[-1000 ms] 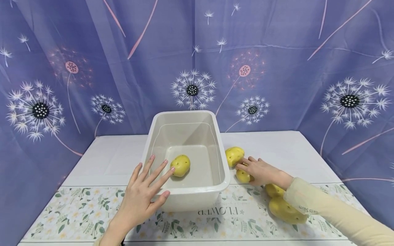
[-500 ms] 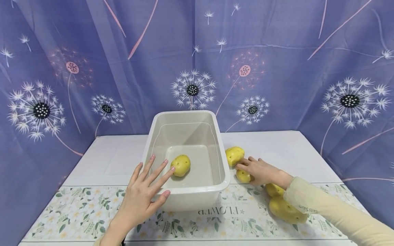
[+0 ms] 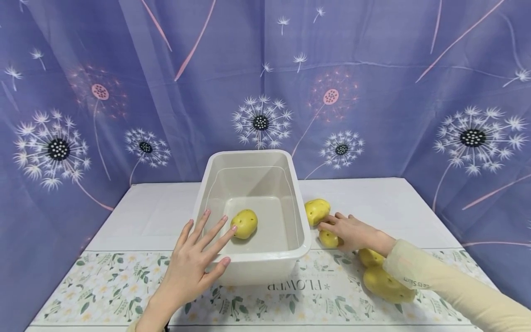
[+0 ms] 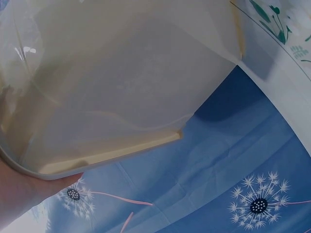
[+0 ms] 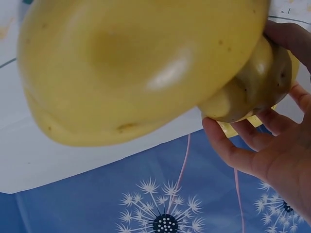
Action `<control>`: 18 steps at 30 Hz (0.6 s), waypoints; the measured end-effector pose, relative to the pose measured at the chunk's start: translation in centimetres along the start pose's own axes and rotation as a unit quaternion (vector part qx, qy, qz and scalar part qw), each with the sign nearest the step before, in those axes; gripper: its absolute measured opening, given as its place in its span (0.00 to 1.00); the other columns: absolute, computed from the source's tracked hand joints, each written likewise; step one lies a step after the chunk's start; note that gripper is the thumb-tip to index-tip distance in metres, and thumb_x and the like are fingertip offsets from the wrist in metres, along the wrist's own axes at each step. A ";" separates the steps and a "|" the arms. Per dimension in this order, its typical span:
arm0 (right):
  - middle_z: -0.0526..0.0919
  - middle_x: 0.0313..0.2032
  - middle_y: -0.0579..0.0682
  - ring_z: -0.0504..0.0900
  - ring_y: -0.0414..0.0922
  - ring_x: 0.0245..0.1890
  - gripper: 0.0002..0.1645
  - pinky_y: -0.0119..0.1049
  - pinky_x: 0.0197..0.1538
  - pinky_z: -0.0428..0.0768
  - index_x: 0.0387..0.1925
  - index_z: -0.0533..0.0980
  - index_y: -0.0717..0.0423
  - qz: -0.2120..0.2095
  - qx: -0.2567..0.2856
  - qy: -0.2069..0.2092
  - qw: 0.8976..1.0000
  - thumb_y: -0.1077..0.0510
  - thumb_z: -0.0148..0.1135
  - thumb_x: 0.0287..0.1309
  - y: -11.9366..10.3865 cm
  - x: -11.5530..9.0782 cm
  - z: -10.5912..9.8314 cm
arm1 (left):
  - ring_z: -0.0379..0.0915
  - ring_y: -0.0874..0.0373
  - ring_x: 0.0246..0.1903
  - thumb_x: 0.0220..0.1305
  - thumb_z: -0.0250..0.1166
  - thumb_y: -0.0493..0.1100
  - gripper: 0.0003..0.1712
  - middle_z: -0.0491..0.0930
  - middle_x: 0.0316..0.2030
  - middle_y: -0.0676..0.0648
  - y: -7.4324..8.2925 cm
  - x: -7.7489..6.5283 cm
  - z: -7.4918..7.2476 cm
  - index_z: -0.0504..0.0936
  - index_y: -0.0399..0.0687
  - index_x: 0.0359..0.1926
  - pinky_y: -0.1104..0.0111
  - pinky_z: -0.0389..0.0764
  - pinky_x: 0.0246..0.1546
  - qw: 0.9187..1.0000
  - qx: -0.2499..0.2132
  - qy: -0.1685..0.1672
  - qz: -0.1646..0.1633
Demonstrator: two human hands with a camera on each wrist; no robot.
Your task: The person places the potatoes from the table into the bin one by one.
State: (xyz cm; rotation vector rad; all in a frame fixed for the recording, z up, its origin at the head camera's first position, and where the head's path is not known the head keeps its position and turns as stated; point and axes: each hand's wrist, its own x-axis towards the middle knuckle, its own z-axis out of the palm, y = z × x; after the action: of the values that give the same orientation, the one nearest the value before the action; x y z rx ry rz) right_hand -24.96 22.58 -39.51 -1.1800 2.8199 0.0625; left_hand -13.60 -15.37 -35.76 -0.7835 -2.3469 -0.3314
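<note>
A yellow potato [image 3: 244, 224] lies on the floor of the pale plastic bin [image 3: 265, 255]. My left hand [image 3: 186, 267] is spread over the near left corner of that bin, its fingers straight and apart; in the left wrist view a bit of the hand shows against the bin's rim [image 4: 53, 175]. To the right of the bin, my right hand [image 3: 354, 232] holds another potato [image 3: 329, 239]. Seen from the right wrist, thumb and fingers curve round this potato [image 5: 248, 90]. One more potato [image 3: 317, 211] sits just beyond it, beside the bin's right wall.
Two more potatoes lie under my right forearm: a smaller one [image 3: 370, 257] and a large one [image 3: 387, 283], partly covered by the sleeve. A floral runner [image 3: 124, 286] crosses the front of the white table [image 3: 356, 191]. Purple curtains [image 3: 261, 83] enclose the back and sides.
</note>
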 end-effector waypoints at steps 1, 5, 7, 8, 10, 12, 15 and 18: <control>0.71 0.52 0.53 0.70 0.48 0.41 0.36 0.44 0.31 0.73 0.55 0.67 0.48 0.001 0.001 0.000 1.000 0.54 0.69 0.39 0.0 -0.1 0.0 | 0.47 0.46 0.67 0.65 0.37 0.64 0.29 0.62 0.64 0.52 0.0 0.0 0.0 0.65 0.62 0.62 0.46 0.51 0.62 1.000 0.001 -0.001 0.000; 0.71 0.52 0.54 0.71 0.50 0.42 0.35 0.48 0.33 0.75 0.54 0.68 0.48 0.003 0.004 -0.002 1.000 0.53 0.69 0.39 0.0 -0.3 0.1 | 0.48 0.45 0.67 0.65 0.36 0.64 0.30 0.62 0.64 0.52 0.1 0.1 0.0 0.65 0.62 0.62 0.44 0.52 0.61 1.000 0.002 0.000 0.000; 0.71 0.52 0.55 0.71 0.50 0.42 0.35 0.50 0.33 0.75 0.53 0.68 0.48 0.004 0.004 -0.003 1.000 0.53 0.69 0.39 0.0 -0.4 0.1 | 0.48 0.44 0.66 0.65 0.36 0.64 0.30 0.63 0.64 0.51 0.1 0.1 0.0 0.66 0.61 0.61 0.44 0.53 0.60 1.000 0.001 0.001 0.001; 0.71 0.52 0.55 0.71 0.50 0.42 0.35 0.50 0.33 0.75 0.53 0.68 0.48 0.004 0.004 -0.003 1.000 0.52 0.69 0.40 0.0 -0.4 0.1 | 0.48 0.44 0.66 0.65 0.36 0.64 0.30 0.63 0.63 0.51 0.1 0.1 0.0 0.66 0.61 0.61 0.43 0.53 0.60 1.000 0.001 0.001 0.000; 0.71 0.52 0.54 0.71 0.50 0.41 0.34 0.48 0.33 0.75 0.52 0.68 0.48 0.001 0.003 -0.001 1.000 0.51 0.69 0.39 0.0 -0.5 0.1 | 0.48 0.44 0.66 0.65 0.36 0.64 0.30 0.64 0.63 0.50 0.1 0.1 0.0 0.66 0.61 0.61 0.43 0.53 0.60 1.000 0.000 0.002 0.001; 0.72 0.51 0.54 0.71 0.49 0.40 0.34 0.45 0.31 0.74 0.51 0.68 0.48 -0.003 0.001 0.003 1.000 0.51 0.69 0.39 0.1 -0.5 0.1 | 0.48 0.44 0.66 0.65 0.36 0.64 0.30 0.64 0.63 0.50 0.1 0.0 0.0 0.66 0.61 0.61 0.44 0.52 0.60 1.000 0.000 0.002 -0.001; 0.73 0.50 0.53 0.71 0.48 0.39 0.33 0.39 0.28 0.72 0.51 0.69 0.48 -0.011 -0.007 0.012 1.000 0.49 0.69 0.39 0.2 -0.6 0.1 | 0.49 0.44 0.66 0.65 0.35 0.64 0.30 0.65 0.62 0.49 0.1 0.1 0.0 0.65 0.62 0.62 0.43 0.53 0.59 1.000 0.001 0.004 0.001; 0.74 0.48 0.53 0.71 0.47 0.39 0.34 0.37 0.28 0.70 0.51 0.69 0.48 -0.009 -0.013 0.017 1.000 0.51 0.69 0.37 0.3 -0.6 -0.2 | 0.49 0.43 0.66 0.65 0.35 0.64 0.30 0.65 0.62 0.49 0.1 0.1 0.0 0.65 0.62 0.61 0.43 0.54 0.59 1.000 0.002 0.004 0.002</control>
State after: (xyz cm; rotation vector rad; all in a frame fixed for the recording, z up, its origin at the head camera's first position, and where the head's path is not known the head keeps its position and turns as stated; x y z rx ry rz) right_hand -24.76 23.18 -39.27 -1.2243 2.8461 0.0799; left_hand -13.61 -15.28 -35.67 -0.7821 -2.3371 -0.3282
